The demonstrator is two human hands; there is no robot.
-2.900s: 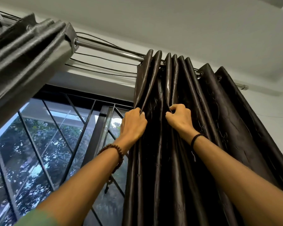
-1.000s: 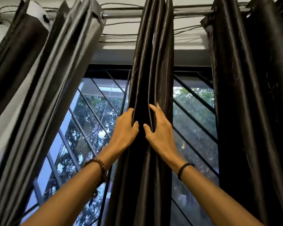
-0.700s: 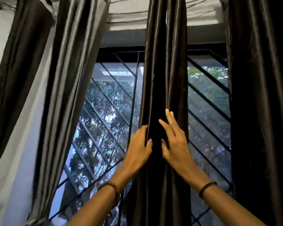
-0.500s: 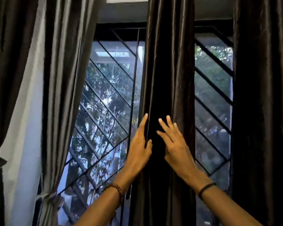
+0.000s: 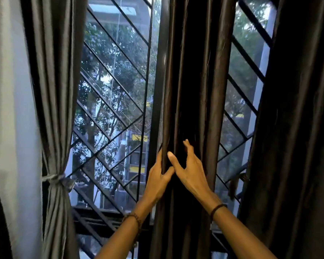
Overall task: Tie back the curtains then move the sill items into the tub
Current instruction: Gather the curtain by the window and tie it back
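Dark brown glossy middle curtain (image 5: 191, 90), grey tied curtain (image 5: 56, 90), black diagonal-barred window grille (image 5: 108, 86).

No word, label, brand or number can be read anywhere in view. Just left of the middle curtain (image 5: 187, 90), the building outside shows two yellow panels (image 5: 138, 137) that may be signs, but they are too blurred and small to give any characters. The small yellow patch (image 5: 239, 115) just right of that curtain is equally unreadable.
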